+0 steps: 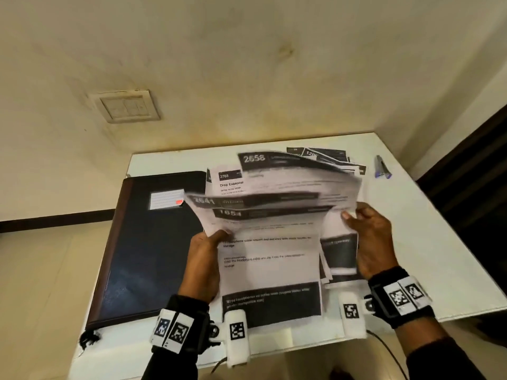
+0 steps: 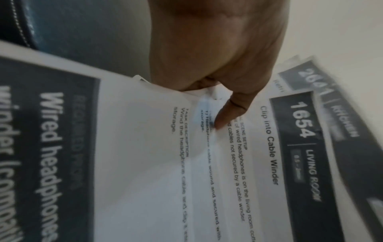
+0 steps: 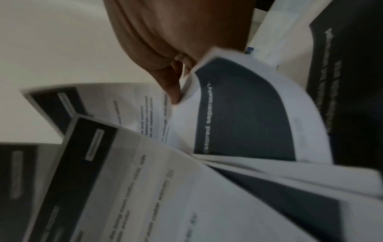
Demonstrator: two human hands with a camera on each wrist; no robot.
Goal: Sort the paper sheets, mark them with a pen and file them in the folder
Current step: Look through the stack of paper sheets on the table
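Note:
Both hands hold a fanned bundle of printed paper sheets (image 1: 270, 242) above the white table (image 1: 439, 242). My left hand (image 1: 204, 259) grips the bundle's left edge, thumb on top of the sheet numbered 1654 (image 2: 300, 119). My right hand (image 1: 370, 237) pinches the right edge of several lifted sheets (image 3: 238, 106). More sheets (image 1: 326, 157) lie spread on the table behind the bundle. A dark blue folder (image 1: 148, 242) with a white label lies shut on the table to the left. A pen (image 1: 382, 167) lies near the table's far right corner.
The table stands in a corner against a cream wall with a switch plate (image 1: 126, 105). The folder's near corner overhangs the table's front left edge. A dark door frame (image 1: 477, 171) is to the right.

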